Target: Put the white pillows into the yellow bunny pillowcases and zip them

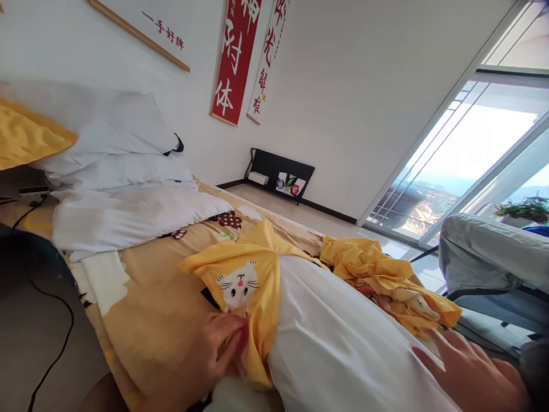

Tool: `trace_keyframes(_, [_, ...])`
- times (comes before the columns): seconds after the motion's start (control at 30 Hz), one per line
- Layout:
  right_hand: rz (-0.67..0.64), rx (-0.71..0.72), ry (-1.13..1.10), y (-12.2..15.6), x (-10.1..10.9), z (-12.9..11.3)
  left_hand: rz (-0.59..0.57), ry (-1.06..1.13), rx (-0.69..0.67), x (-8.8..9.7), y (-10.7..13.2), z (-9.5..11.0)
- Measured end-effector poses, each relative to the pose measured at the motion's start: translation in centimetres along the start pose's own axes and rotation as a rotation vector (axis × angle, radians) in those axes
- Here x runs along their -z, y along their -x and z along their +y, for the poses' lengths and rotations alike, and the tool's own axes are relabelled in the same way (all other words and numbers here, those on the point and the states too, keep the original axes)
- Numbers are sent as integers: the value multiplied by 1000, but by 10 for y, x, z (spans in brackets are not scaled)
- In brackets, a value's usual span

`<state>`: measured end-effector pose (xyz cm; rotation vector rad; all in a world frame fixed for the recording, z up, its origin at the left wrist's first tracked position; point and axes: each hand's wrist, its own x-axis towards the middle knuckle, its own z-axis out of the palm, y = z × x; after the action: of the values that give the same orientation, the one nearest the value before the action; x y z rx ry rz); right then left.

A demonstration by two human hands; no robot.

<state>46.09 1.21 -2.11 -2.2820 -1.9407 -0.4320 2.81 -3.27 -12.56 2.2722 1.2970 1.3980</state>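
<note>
A yellow pillowcase [263, 280] with a white cartoon animal face is pulled partway over one end of a white pillow [334, 337], which lies on the bed. My left hand [221, 346] is closed, its fingers pinching the near edge of the pillowcase just below the printed face. At the pillow's right edge is my right hand [476, 369], fingers stretched and apart, with the thumb against or very near the white fabric. A second crumpled piece of yellow cloth [386, 280] with a similar print rests beyond the pillow.
Stacked white pillows [128, 177] and a yellow pillow [32, 134] stand at the bed's head. The patterned bedsheet [154, 292] spreads underneath. A black cable [64, 337] hangs off the left side. A grey-covered chair [484, 257] stands right, near glass doors [429, 166].
</note>
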Motion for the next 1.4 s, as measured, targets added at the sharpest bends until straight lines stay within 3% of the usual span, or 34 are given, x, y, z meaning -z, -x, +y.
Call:
trace_keyframes(0.03, [33, 150, 10, -4, 16, -21, 44, -6, 5, -2, 0, 11])
trace_keyframes(0.07, [-25, 334, -25, -5, 31, -46, 70, -28, 19, -6, -1, 22])
trace_keyframes(0.17, [-403, 755, -209, 1, 57, -130, 17, -181, 159, -31, -9, 37])
trace_keyframes(0.23, [-483, 843, -267, 5, 54, -173, -74, -242, 277, -48, -11, 33])
trace_keyframes(0.3, [-487, 859, -288, 6, 42, -195, -141, -208, 332, -58, -7, 23])
trace_keyframes(0.37, [-488, 873, -295, 6, 30, -199, -154, -121, 311, -62, 1, 14])
trace_keyframes(0.47, [-453, 924, -301, 6, 22, -191, -107, -20, 161, -66, 10, 13])
trace_keyframes(0.6, [-338, 975, -323, 9, 18, -187, -53, 30, -78, -79, 3, 27])
trace_keyframes(0.77, [-277, 890, -352, -2, 4, -195, -99, 154, -141, -92, -18, 47])
trace_keyframes(0.83, [-303, 851, -428, -9, 0, -194, -203, 257, -53, -94, -19, 50])
trace_keyframes(0.97, [-402, 796, -741, -16, -1, -188, -333, 383, 327, -89, 3, 41])
trace_keyframes(1.03, [-336, 635, -825, -12, 4, -186, -391, 398, 389, -78, 20, 31])
trace_keyframes(1.1, [-189, 524, -764, -2, 15, -189, -462, 441, 398, -61, 34, 20])
trace_keyframes(1.17, [-67, 595, -582, 12, 34, -196, -355, 473, 493, -40, 40, 4])
trace_keyframes(1.23, [-38, 776, -372, 22, 57, -207, -134, 463, 680, -19, 35, -13])
trace_keyframes(1.27, [-42, 850, -285, 24, 67, -214, -85, 474, 774, -11, 30, -22])
trace_keyframes(1.33, [-61, 934, -191, 14, 79, -225, -150, 571, 924, -1, 17, -36])
trace_keyframes(1.4, [-70, 899, -211, -9, 77, -230, -251, 739, 995, -1, 4, -43])
